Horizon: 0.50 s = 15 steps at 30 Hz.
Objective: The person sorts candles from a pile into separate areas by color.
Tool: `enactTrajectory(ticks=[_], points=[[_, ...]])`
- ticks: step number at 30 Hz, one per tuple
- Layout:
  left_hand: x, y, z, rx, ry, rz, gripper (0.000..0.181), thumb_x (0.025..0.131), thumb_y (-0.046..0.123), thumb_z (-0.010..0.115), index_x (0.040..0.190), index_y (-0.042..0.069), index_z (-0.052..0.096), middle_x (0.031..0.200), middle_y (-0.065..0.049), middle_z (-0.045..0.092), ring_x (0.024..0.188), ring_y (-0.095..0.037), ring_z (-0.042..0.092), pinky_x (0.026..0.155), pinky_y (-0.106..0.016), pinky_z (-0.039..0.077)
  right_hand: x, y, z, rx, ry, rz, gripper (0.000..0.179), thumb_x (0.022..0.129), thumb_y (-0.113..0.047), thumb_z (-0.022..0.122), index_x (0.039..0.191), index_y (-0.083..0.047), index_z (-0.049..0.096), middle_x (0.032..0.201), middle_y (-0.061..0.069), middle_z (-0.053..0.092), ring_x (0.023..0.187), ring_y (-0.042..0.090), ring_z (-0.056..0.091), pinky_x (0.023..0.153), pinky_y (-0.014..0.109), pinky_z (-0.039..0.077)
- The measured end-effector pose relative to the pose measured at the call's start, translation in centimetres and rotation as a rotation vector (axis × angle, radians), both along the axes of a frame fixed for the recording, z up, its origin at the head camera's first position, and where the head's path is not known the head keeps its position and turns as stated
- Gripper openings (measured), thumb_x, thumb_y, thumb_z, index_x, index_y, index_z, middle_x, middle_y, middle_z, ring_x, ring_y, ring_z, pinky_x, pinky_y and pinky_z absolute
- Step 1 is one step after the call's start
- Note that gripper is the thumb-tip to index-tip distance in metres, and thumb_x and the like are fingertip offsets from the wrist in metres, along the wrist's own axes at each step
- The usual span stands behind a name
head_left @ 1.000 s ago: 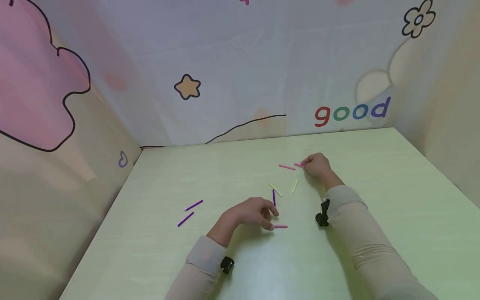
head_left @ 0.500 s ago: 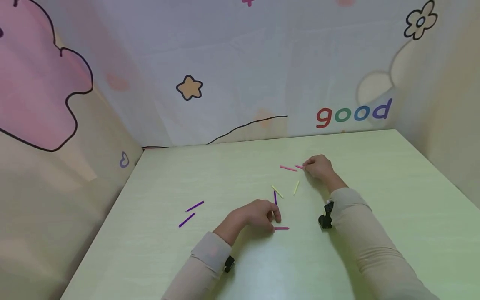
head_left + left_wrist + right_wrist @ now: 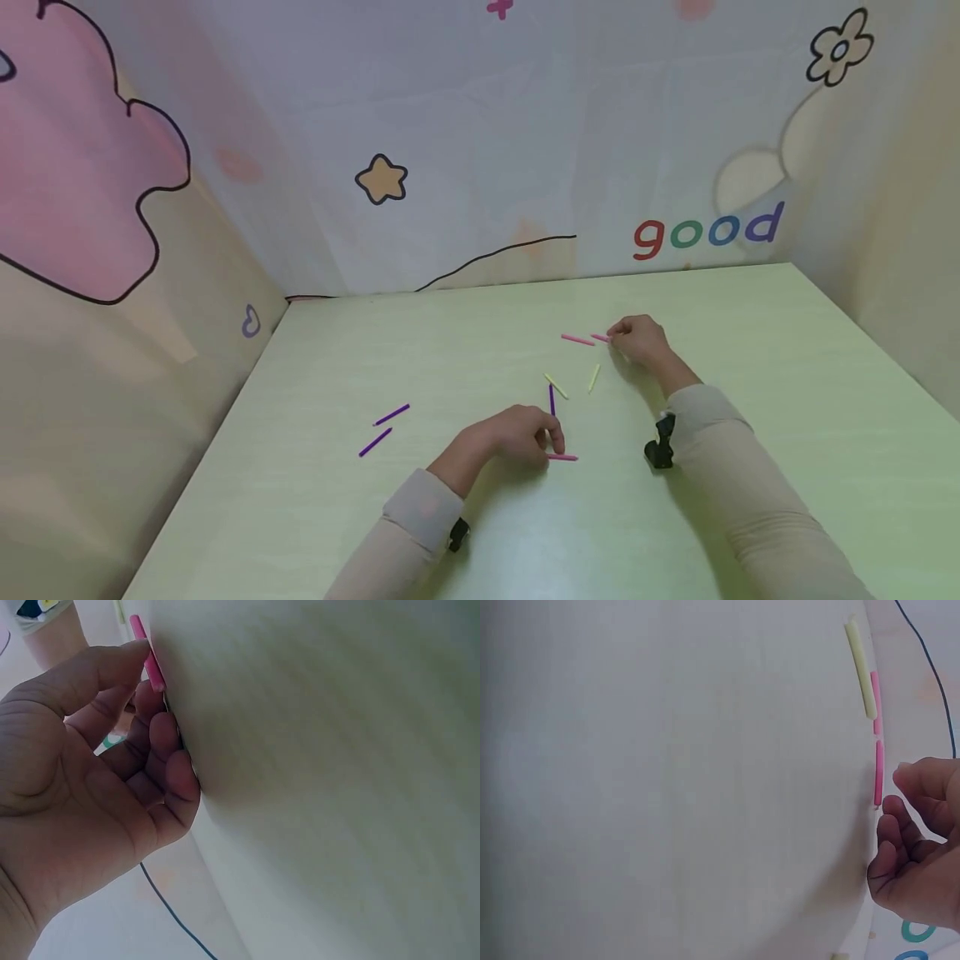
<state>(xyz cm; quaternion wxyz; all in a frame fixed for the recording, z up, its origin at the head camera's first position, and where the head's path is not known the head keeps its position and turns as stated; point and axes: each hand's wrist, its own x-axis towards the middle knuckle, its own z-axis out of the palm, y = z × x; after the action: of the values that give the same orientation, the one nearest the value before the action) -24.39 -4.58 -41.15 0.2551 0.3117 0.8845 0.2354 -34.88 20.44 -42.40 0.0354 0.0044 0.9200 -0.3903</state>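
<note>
Near the middle of the pale green table, my left hand [image 3: 517,435] pinches a short pink stick [image 3: 568,457] between thumb and index finger. In the left wrist view the thumb tip presses on that pink stick [image 3: 153,671], its other fingers curled against the tabletop. Farther back, my right hand [image 3: 641,340] is at the right end of another pink stick [image 3: 599,337]. The right wrist view shows a gap between its thumb and index finger, with the pink stick [image 3: 879,774] flat on the table just beyond them. Whether they touch it, I cannot tell.
A third pink stick [image 3: 577,340] lies left of the right hand's one. Between the hands are two yellow sticks [image 3: 557,387] [image 3: 594,378] and a purple stick [image 3: 552,398]. Two purple sticks [image 3: 392,415] [image 3: 376,442] lie at left. A printed cloth wall [image 3: 465,183] borders the table's back.
My left index finger has come down onto the pink stick beside the thumb. The right hand has barely moved; the whole head view has shifted slightly.
</note>
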Motion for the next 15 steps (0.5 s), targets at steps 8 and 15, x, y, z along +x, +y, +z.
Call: enactTrajectory(ticks=[8,15], points=[[0.8,0.0,-0.1,0.003,0.03,0.042,0.022,0.078,-0.003,0.063,0.085,0.018,0.065,0.077,0.005,0.055,0.068,-0.011,0.05,0.06,-0.021,0.041,1.5,-0.4,0.6,-0.009,0.048,0.051,0.023,0.089,-0.009,0.054,0.106,0.005,0.062,0.101,0.019,0.057,0.091,0.032,0.047,0.079,0.042,0.04],[1.1,0.0,0.0,0.016,0.046,0.039,0.017,0.079,0.001,0.064,0.084,0.017,0.067,0.077,0.003,0.058,0.066,-0.009,0.049,0.06,-0.021,0.041,2.7,-0.8,0.8,0.002,0.062,0.129,0.023,0.089,-0.008,0.056,0.106,0.006,0.062,0.101,0.019,0.058,0.092,0.032,0.049,0.082,0.044,0.039]])
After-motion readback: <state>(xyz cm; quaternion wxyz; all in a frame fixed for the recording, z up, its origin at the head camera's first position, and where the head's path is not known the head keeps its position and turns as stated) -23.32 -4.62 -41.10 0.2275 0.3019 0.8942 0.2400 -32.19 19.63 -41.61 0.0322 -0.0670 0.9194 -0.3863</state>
